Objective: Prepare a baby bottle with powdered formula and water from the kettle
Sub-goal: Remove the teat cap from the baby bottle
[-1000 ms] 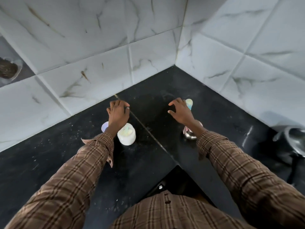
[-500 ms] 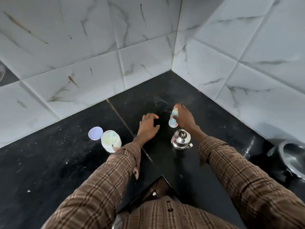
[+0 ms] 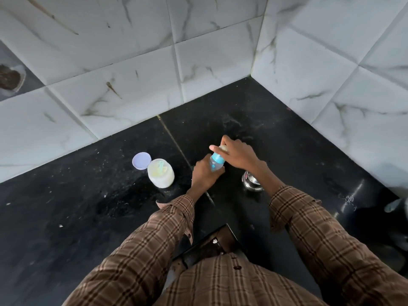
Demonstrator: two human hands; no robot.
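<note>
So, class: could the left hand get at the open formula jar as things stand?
Probably yes, once freed: the left hand grips the bottle, but bare counter separates it from the jar.

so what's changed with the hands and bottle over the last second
The left hand left the formula jar and crossed over to grip the base of the baby bottle. The right hand lifted it and now holds its top. The jar, its lid and the kettle stayed put.
</note>
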